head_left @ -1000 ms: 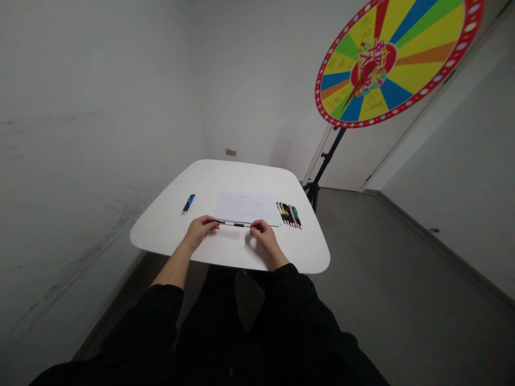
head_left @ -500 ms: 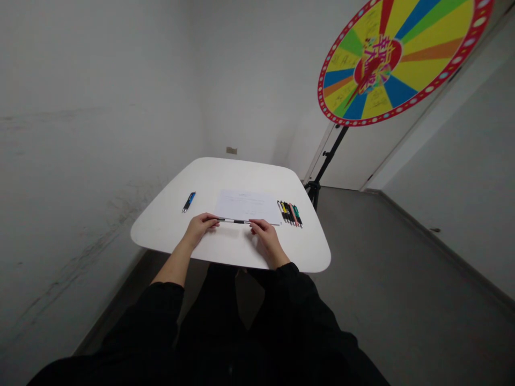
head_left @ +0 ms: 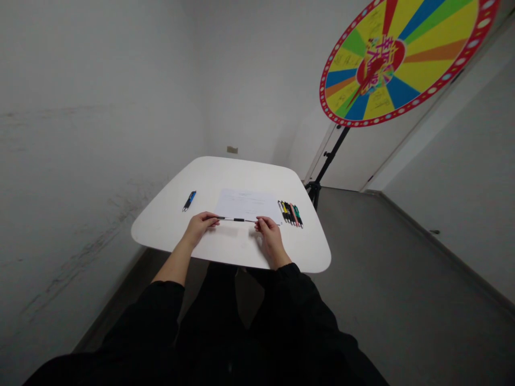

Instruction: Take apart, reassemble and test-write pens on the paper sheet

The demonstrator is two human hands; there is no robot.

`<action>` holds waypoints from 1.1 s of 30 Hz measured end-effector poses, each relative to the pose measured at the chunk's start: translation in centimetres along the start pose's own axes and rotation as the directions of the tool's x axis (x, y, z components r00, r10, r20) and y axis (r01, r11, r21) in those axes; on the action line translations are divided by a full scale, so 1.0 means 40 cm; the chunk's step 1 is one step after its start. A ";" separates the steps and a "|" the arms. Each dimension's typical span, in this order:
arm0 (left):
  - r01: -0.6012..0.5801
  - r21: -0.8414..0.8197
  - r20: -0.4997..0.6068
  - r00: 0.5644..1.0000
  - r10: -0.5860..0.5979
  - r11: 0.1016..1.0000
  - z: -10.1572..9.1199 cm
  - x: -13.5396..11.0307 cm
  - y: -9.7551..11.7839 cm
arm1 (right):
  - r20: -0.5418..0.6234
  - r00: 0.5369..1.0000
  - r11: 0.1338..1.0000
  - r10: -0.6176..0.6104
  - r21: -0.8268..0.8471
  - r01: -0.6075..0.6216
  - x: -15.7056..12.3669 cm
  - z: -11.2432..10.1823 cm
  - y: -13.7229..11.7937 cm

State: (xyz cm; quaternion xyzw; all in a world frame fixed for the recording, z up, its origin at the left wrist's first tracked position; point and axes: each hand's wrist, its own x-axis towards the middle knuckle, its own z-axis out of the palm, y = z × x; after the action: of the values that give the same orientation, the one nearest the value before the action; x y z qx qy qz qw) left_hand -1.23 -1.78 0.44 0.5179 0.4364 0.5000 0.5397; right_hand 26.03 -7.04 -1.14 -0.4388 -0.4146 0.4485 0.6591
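Note:
Level above the near part of the white table, a pen barrel [head_left: 228, 219] with a black grip [head_left: 238, 220] lies crosswise between my hands. My left hand [head_left: 200, 226] pinches its dark left end between thumb and fingers. From the grip's right side runs a thin refill [head_left: 250, 221], and its far end goes into the fingertips of my right hand [head_left: 269, 234], which are closed on it. Just beyond the pen, a printed sheet of paper [head_left: 247, 202] lies flat on the table; my right hand covers a bit of its near edge.
The white table [head_left: 173, 228] has rounded corners. Blue and black pens [head_left: 189, 201] lie at its left. Several pens [head_left: 290, 213] are lined up right of the paper. A colourful prize wheel [head_left: 402, 64] on a black stand [head_left: 330, 161] rises behind the table's right side.
My right hand has moved a little to the right, away from the barrel, and more of the thin refill shows between grip and fingers. The left hand stays nearly still.

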 end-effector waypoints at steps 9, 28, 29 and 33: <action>0.008 -0.016 -0.002 1.000 -0.008 1.000 0.002 -0.005 0.007 | -0.045 0.999 0.986 0.013 0.167 -0.005 0.009 -0.001 0.006; 0.042 0.024 0.088 0.995 -0.044 0.999 -0.024 -0.067 0.027 | 0.071 0.996 0.997 -0.050 -0.047 0.053 0.080 0.050 -0.051; 0.046 0.022 0.089 0.995 -0.047 0.999 -0.026 -0.071 0.027 | 0.084 0.995 0.996 -0.056 -0.059 0.061 0.087 0.056 -0.051; 0.039 0.012 0.091 0.995 -0.040 0.999 -0.034 -0.085 0.025 | 0.127 0.989 0.991 -0.080 -0.098 0.092 0.109 0.083 -0.047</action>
State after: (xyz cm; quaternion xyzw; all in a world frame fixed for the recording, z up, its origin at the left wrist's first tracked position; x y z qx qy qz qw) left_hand -3.06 -5.04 1.17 0.5341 0.4239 0.4629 0.5663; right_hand 24.43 -2.57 2.21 -0.4256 -0.4957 0.4237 0.6274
